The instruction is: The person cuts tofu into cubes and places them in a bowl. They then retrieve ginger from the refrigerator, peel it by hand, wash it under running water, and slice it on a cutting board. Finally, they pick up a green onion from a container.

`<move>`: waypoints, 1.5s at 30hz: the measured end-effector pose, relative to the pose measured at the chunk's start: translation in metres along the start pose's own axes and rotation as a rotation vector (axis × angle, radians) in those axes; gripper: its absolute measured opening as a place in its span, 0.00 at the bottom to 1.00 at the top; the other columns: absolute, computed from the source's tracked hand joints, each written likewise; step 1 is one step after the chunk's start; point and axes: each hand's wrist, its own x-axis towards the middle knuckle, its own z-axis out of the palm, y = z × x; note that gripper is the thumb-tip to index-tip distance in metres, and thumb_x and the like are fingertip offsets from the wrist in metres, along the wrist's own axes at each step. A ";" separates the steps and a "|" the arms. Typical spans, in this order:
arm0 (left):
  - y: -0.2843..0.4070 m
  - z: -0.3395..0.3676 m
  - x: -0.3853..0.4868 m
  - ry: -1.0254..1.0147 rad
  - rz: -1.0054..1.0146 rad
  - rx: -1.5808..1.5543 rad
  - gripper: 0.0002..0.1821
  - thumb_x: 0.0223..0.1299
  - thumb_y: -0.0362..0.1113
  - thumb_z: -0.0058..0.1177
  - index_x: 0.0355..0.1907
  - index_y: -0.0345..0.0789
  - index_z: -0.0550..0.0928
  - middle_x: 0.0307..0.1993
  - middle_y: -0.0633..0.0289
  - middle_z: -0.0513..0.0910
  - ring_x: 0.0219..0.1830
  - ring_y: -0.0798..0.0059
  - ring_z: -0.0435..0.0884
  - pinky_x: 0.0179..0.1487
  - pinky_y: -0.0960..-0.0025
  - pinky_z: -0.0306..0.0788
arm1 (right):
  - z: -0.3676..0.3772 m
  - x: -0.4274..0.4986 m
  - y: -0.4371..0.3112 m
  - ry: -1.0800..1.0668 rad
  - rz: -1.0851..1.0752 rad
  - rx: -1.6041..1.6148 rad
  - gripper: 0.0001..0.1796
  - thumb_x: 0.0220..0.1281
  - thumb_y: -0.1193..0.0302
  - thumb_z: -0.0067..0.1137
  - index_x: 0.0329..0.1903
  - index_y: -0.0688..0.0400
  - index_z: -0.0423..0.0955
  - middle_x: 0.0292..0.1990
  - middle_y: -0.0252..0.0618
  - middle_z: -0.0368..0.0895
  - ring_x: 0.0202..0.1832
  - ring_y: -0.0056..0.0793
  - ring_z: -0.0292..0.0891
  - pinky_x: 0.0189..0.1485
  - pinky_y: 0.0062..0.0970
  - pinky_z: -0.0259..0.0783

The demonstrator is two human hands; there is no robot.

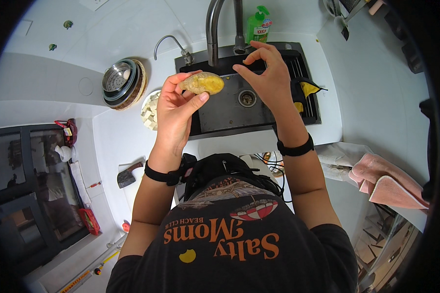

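Observation:
My left hand (179, 100) holds a partly peeled root (203, 83), which looks like ginger, between thumb and fingers over the left side of the black sink (220, 113). Its skin is tan and lumpy, with a bare yellow patch facing up. To the right, above the sink, my right hand (267, 71) is raised with thumb and index finger apart; a tiny bit may cling near a fingertip. Below and between the hands is the drain (247, 98). A few small scraps lie on the sink floor.
A steel faucet (212, 36) and a green pump bottle (258, 27) stand behind the sink. At left are stacked bowls (117, 78), a plate of white cubes (150, 111) and a cleaver (127, 176). A black-and-yellow cloth (308, 89) lies at the sink's right.

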 end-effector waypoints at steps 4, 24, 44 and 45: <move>-0.005 -0.006 0.003 0.052 -0.027 0.034 0.22 0.59 0.20 0.65 0.55 0.35 0.75 0.51 0.59 0.84 0.55 0.71 0.83 0.61 0.69 0.75 | 0.011 -0.002 0.015 -0.037 0.155 0.155 0.12 0.53 0.65 0.75 0.29 0.55 0.79 0.57 0.43 0.79 0.62 0.38 0.75 0.68 0.43 0.64; -0.141 -0.077 0.055 -0.064 -0.482 0.846 0.21 0.62 0.36 0.68 0.53 0.26 0.82 0.46 0.59 0.86 0.45 0.76 0.84 0.52 0.74 0.77 | -0.002 -0.073 0.171 -0.174 0.452 -0.031 0.39 0.51 0.57 0.77 0.64 0.57 0.72 0.67 0.53 0.66 0.76 0.49 0.55 0.75 0.44 0.57; -0.182 0.021 0.109 0.069 -0.891 -0.044 0.25 0.69 0.38 0.60 0.64 0.32 0.73 0.58 0.59 0.80 0.62 0.69 0.77 0.70 0.61 0.67 | -0.101 -0.100 0.287 0.196 1.028 0.759 0.11 0.68 0.68 0.59 0.44 0.63 0.76 0.44 0.37 0.81 0.50 0.29 0.77 0.57 0.30 0.72; -0.192 0.038 0.118 0.012 -0.862 -0.042 0.25 0.67 0.36 0.62 0.63 0.32 0.74 0.57 0.58 0.80 0.62 0.70 0.78 0.69 0.61 0.68 | -0.103 -0.100 0.270 0.283 1.027 0.971 0.12 0.67 0.68 0.59 0.46 0.64 0.76 0.46 0.38 0.81 0.51 0.30 0.78 0.59 0.32 0.72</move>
